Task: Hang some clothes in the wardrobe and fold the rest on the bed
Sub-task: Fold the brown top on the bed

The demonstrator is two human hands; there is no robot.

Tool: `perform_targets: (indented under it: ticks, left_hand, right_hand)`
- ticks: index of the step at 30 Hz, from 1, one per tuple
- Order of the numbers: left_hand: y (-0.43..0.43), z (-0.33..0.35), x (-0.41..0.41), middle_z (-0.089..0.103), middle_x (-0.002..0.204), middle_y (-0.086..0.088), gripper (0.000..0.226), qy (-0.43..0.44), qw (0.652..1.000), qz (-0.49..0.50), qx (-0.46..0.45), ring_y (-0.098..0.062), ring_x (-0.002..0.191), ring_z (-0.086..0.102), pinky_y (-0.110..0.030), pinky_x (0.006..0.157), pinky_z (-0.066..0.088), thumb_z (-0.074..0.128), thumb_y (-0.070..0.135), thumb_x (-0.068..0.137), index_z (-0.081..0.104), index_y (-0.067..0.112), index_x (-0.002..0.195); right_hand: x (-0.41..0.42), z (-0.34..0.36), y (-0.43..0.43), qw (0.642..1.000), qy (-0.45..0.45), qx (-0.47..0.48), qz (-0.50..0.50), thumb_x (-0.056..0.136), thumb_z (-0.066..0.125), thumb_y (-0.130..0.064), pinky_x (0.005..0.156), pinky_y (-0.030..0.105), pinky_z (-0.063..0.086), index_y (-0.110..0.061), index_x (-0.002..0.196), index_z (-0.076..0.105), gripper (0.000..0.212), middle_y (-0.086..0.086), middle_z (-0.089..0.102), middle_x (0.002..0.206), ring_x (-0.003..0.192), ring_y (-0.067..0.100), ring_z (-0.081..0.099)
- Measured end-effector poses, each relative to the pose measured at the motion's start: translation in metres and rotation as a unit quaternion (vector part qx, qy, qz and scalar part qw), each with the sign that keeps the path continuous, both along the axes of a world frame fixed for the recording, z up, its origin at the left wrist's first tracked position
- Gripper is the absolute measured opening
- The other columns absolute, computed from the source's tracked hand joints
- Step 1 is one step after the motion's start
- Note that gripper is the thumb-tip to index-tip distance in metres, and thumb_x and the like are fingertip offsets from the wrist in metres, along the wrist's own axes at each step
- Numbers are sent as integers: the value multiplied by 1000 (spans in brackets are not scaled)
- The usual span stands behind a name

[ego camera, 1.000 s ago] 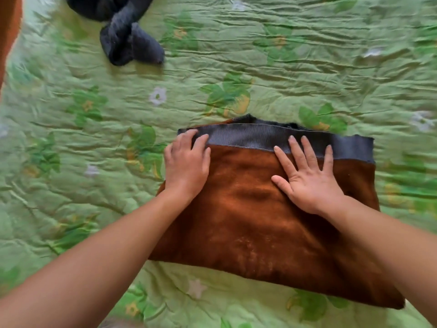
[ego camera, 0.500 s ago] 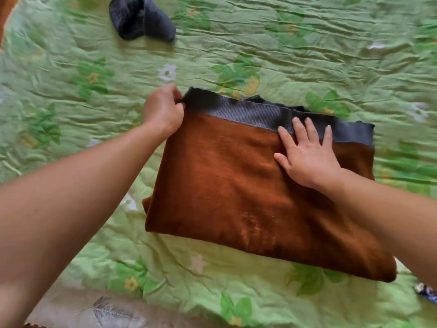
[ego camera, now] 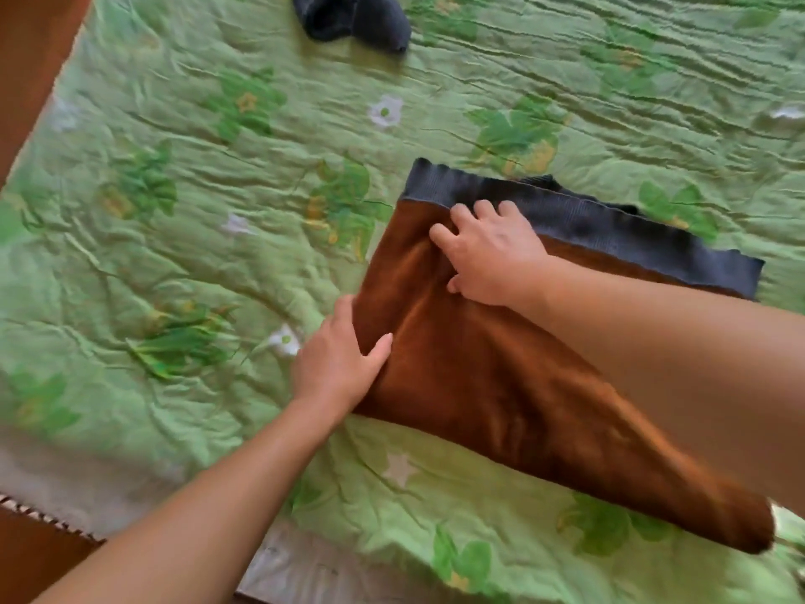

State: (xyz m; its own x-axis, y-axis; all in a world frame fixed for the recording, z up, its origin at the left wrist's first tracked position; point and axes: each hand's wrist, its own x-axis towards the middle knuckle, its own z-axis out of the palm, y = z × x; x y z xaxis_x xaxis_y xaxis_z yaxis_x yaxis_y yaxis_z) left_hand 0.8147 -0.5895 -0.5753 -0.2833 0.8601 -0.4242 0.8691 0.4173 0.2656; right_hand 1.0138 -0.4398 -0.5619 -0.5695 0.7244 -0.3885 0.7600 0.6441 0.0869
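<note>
A folded brown garment (ego camera: pixel 492 385) with a grey ribbed band (ego camera: pixel 588 226) along its far edge lies on the green flowered bedspread (ego camera: pixel 196 211). My left hand (ego camera: pixel 342 364) grips the garment's left edge, thumb on top and fingers under the cloth. My right hand (ego camera: pixel 490 252) presses down on the brown cloth just below the band, fingers bent into the fabric, which is creased between the two hands. My right forearm covers part of the garment's right side.
A dark grey garment (ego camera: pixel 355 17) lies crumpled at the far edge of the bed. The bed's near edge and a brown floor (ego camera: pixel 35 564) show at the lower left. A brown surface (ego camera: pixel 35 58) stands at the upper left.
My left hand slid from the garment's far left corner down its left edge and took hold there. My right hand moved left along the band. The view shifted left.
</note>
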Motion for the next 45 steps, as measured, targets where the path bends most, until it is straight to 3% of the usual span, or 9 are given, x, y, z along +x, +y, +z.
perform_targets:
  ticks: [2,4,6,11,16,22,32,39,45]
  left_hand:
    - [2,3,-8,72,105,1,54,-45,997,57,-31,-28,99,68,-38,81,53,64,63,82,51,30,122]
    - [0,7,-18,72,91,8,40,-120,987,98,-42,-19,91,69,-32,75,51,73,55,80,63,26,105]
    - [-7,13,-27,72,81,9,26,-221,964,141,-41,-15,82,70,-30,70,52,81,40,78,68,23,93]
    - [-31,37,-31,76,86,0,25,-369,913,175,-17,-16,80,71,-34,76,58,83,13,78,68,18,96]
    - [-46,85,20,72,87,13,39,-348,931,86,64,-3,78,69,-20,71,54,81,21,77,57,33,105]
    - [-67,127,154,59,113,9,55,-289,941,-122,130,-18,100,61,-32,80,51,74,24,77,48,32,125]
    - [-111,50,343,45,120,-11,59,-186,939,-290,8,-36,106,53,-51,76,49,57,17,93,35,13,148]
    - [-118,49,365,47,105,-11,56,-192,926,-316,76,-34,88,54,-43,54,36,61,11,88,45,6,141]
    - [-120,49,368,40,127,-13,57,-131,910,-392,-40,-33,113,47,-48,73,51,50,20,100,30,6,152]
  right_hand:
    - [-20,11,10,997,15,12,80,78,69,-36,103,57,38,-30,144,35,75,14,35,152,138,38,34]
    - [-47,21,17,987,-14,-16,157,81,59,-26,118,67,8,-35,155,27,80,9,22,165,154,32,10]
    - [-69,28,19,978,-57,-34,197,83,54,-20,116,72,-4,-30,150,37,70,5,46,150,151,29,25]
    - [-71,47,21,971,-122,-35,202,84,56,-19,117,62,16,-28,116,63,34,-3,68,108,112,24,61]
    - [1,80,8,977,-32,0,211,76,60,-20,99,46,33,-25,106,57,31,-4,61,99,102,23,61]
    - [131,105,-20,988,43,16,150,86,54,-17,100,50,35,-21,106,54,21,3,56,100,98,28,58]
    - [286,38,-90,994,-88,44,47,96,49,-27,108,54,31,-31,111,55,16,-1,52,108,113,26,51]
    - [309,19,-90,991,-54,113,56,98,51,-25,96,49,39,-27,112,54,15,3,54,112,110,28,52]
    - [309,25,-94,997,-74,-30,-4,91,52,-20,79,38,46,-27,121,53,31,0,52,121,119,26,47]
